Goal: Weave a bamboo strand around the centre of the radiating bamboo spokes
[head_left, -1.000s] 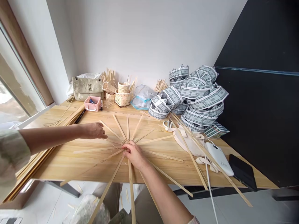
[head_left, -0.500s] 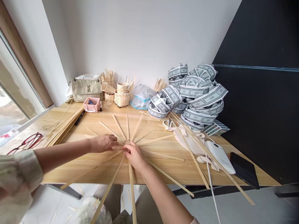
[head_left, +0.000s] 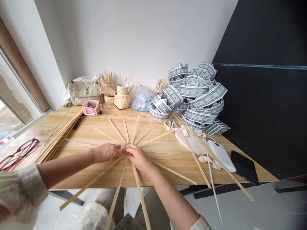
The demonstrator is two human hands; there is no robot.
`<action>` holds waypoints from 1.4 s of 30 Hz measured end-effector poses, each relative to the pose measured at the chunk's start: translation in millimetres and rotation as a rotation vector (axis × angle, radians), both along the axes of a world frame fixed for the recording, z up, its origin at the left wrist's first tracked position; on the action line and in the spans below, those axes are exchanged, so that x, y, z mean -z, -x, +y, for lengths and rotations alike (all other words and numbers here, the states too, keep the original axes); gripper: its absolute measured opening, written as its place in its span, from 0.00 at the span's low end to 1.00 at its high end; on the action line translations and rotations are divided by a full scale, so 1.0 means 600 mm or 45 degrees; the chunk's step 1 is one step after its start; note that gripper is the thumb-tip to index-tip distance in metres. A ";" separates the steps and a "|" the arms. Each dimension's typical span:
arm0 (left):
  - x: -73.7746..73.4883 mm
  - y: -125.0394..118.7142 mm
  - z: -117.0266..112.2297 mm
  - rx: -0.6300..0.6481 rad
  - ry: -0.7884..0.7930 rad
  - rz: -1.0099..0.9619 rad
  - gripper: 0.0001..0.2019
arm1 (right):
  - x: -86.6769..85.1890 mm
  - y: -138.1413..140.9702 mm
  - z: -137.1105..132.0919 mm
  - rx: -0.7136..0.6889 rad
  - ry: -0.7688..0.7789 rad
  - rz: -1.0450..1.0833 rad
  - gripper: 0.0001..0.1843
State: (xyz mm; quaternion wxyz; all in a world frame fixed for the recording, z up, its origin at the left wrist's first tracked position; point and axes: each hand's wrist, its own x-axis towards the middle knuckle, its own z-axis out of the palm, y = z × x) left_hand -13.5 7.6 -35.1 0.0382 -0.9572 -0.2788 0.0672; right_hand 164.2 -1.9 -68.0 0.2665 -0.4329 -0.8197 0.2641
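Flat bamboo strips [head_left: 135, 124] fan out like spokes from a small woven centre [head_left: 127, 146] on the table. Close against the left side of that centre is my left hand [head_left: 109, 152], its fingers closed in a pinch at the thin strip and spoke ends there. My right hand [head_left: 137, 156] lies over the right side of the centre, thumb and fingers pressed together on the weave. The fingers hide part of the centre. Several spokes reach past the table's front edge, over my lap.
A bundle of long strips [head_left: 61, 135] and red glasses [head_left: 20, 153] lie left. Behind stand a handbag [head_left: 85, 92], a pink box [head_left: 90, 108] and small baskets [head_left: 122, 100]. Right are patterned rolled bands [head_left: 199, 92], scissors [head_left: 169, 124], a white power bank [head_left: 222, 156] and a phone [head_left: 244, 166].
The spokes have turned slightly counterclockwise: the far ones moved left, the near ones right. Both hands stay at the centre. The whole view has shifted a little.
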 end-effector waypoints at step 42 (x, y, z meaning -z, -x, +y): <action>0.057 -0.016 0.015 -0.450 0.131 -0.705 0.06 | -0.024 -0.009 0.006 0.038 -0.391 -0.675 0.07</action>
